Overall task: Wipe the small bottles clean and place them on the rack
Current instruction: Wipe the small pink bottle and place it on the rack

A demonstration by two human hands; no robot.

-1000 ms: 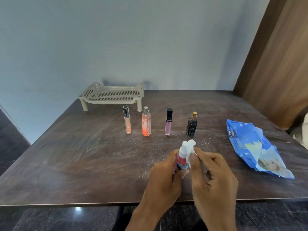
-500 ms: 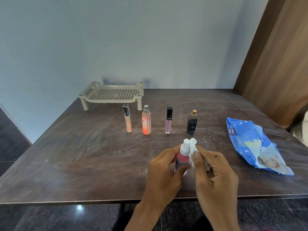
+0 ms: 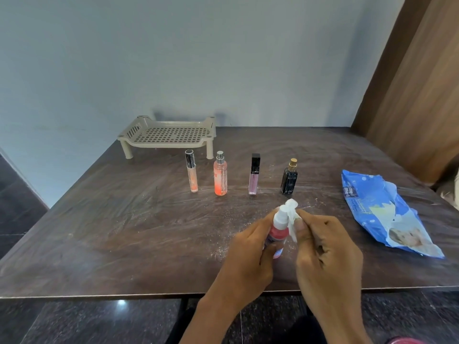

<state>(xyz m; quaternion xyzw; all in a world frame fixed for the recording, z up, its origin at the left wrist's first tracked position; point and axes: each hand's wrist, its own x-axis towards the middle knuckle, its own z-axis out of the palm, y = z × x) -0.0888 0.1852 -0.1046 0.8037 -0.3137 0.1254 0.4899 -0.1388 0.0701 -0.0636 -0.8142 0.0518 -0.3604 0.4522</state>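
Note:
My left hand (image 3: 248, 252) grips a small red bottle with a white cap (image 3: 280, 227) above the near part of the table. My right hand (image 3: 325, 252) pinches a white wipe (image 3: 291, 214) against the bottle's right side and cap. Further back, a row of small bottles stands upright: a clear tube with a peach tint (image 3: 191, 171), an orange spray bottle (image 3: 220, 173), a pink tube with a black cap (image 3: 254, 173) and a black bottle with a gold cap (image 3: 289, 177). A beige perforated rack (image 3: 169, 135) stands behind them with nothing on it.
A blue pack of wipes (image 3: 382, 214) lies at the right of the dark brown table (image 3: 111, 219). White dust specks the tabletop near my hands. A pale wall runs behind the table and a wooden panel (image 3: 419, 95) rises at the right. Dark floor shows below the near edge.
Both hands have shifted slightly with the red bottle. The wipe in my right hand has moved along the bottle's cap and neck.

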